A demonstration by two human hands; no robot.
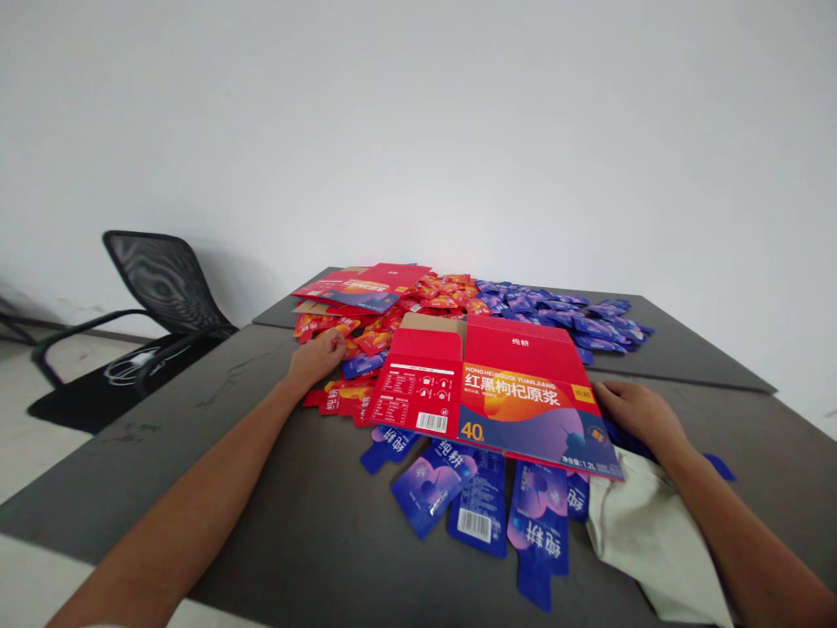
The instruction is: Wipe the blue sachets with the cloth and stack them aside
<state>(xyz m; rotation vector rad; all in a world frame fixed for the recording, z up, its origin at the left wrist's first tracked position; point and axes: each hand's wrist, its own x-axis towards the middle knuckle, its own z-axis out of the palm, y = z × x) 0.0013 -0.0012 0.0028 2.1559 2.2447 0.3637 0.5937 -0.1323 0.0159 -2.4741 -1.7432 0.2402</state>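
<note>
A folded-flat red and blue carton (510, 392) with Chinese lettering lies in front of me, partly over several blue pouches (480, 501). My right hand (637, 412) is at the carton's right edge, its fingers closed there and partly hidden. My left hand (319, 356) rests to the left of the carton, beside red and orange pouches (343, 397). Its fingers are curled in, and whatever they may hold is hidden. A single blue pouch (366, 363) lies between that hand and the carton.
More flat red cartons (372, 286) are stacked at the back left on red pouches. Blue pouches (568, 316) are heaped at the back right. A pale cloth (654, 532) lies by my right forearm. A black mesh chair (163, 288) stands left of the dark table (294, 549).
</note>
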